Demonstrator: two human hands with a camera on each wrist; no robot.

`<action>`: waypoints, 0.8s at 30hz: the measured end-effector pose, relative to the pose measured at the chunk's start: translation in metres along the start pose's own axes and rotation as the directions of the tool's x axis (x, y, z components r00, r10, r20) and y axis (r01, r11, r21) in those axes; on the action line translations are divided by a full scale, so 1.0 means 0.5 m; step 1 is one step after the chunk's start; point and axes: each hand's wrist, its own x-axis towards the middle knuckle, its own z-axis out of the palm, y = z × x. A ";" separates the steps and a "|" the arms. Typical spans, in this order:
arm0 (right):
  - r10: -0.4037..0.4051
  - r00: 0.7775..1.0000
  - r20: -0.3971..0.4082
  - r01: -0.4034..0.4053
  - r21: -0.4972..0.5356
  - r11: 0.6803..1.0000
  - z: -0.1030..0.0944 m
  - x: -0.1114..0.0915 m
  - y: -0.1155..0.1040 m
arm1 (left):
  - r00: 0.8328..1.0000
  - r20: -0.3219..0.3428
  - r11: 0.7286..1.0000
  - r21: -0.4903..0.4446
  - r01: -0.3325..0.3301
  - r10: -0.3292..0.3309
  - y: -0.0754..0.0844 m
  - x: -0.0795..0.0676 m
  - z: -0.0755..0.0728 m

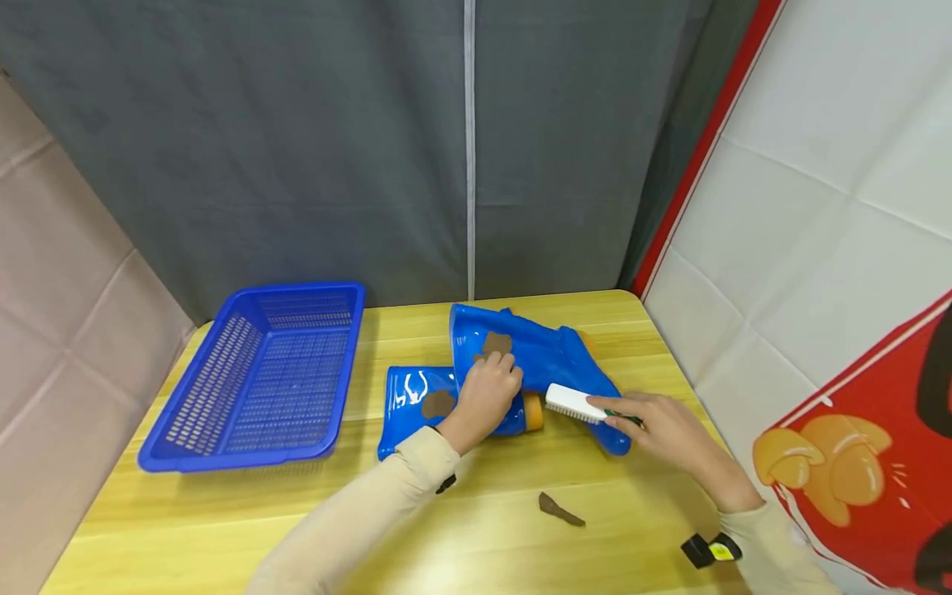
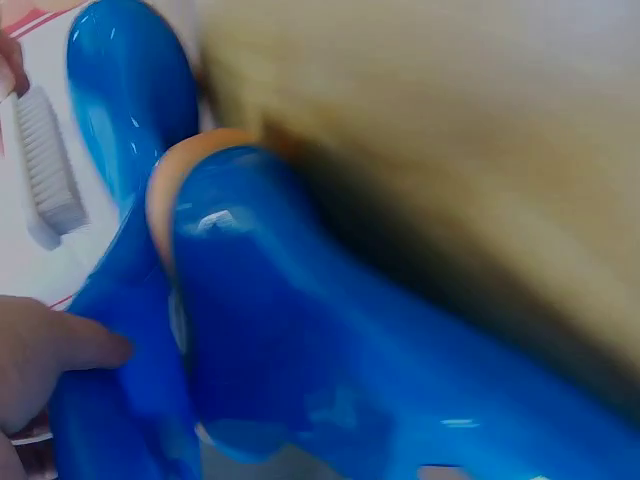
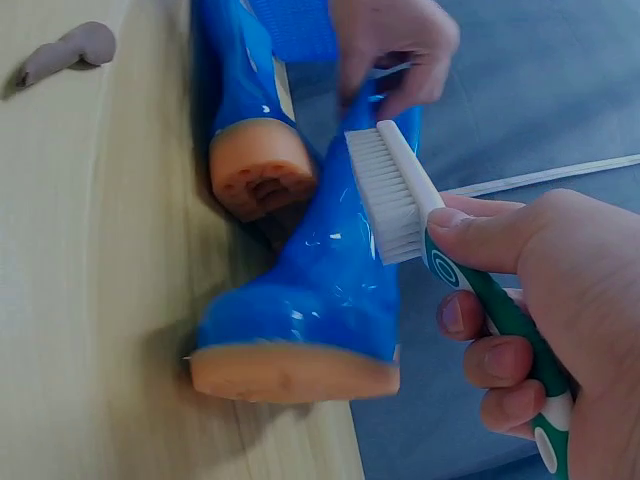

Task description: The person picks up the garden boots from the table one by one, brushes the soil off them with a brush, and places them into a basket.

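Observation:
Two blue rubber boots with orange soles lie on the table, one partly over the other. My left hand (image 1: pixel 487 392) grips the shaft of the upper boot (image 1: pixel 550 351), which bears a brown patch (image 1: pixel 497 343). Beneath it is the lower boot (image 1: pixel 416 388), with another brown patch (image 1: pixel 437 405) on its shaft. My right hand (image 1: pixel 662 426) holds a white scrub brush (image 1: pixel 573 400) by its green and white handle (image 3: pixel 510 325). In the right wrist view the white bristles (image 3: pixel 385 195) are beside the upper boot's shaft; whether they touch it I cannot tell.
A blue plastic basket (image 1: pixel 345 397) stands at the table's left. On the wooden table (image 1: pixel 476 529), nearer me than the boots, lies a brown clay-like piece (image 1: pixel 559 510). A grey curtain (image 1: pixel 297 149) hangs behind, and a white wall panel (image 1: pixel 803 190) rises at the right.

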 end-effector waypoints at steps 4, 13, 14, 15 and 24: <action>0.023 0.999 0.044 -0.023 0.003 1.000 0.005 -0.001 0.000 | 0.992 0.126 1.000 0.003 -0.004 0.004 0.001 -0.019 0.012; 0.005 1.000 0.005 -0.005 0.028 1.000 0.003 0.001 0.001 | 0.997 -0.051 0.998 -0.038 -0.055 0.053 0.008 -0.005 -0.008; 0.003 1.000 0.000 -0.003 0.028 1.000 0.002 -0.001 0.002 | 0.997 -0.069 0.997 -0.059 -0.048 0.044 0.011 -0.007 -0.010; 0.003 1.000 -0.002 -0.003 0.028 1.000 0.002 -0.002 0.003 | 0.996 -0.084 0.996 -0.083 -0.040 0.033 0.014 -0.010 -0.012; 0.026 0.999 0.045 -0.026 0.008 1.000 0.006 -0.004 0.010 | 0.989 0.148 0.943 -0.330 0.036 0.013 0.005 -0.040 0.011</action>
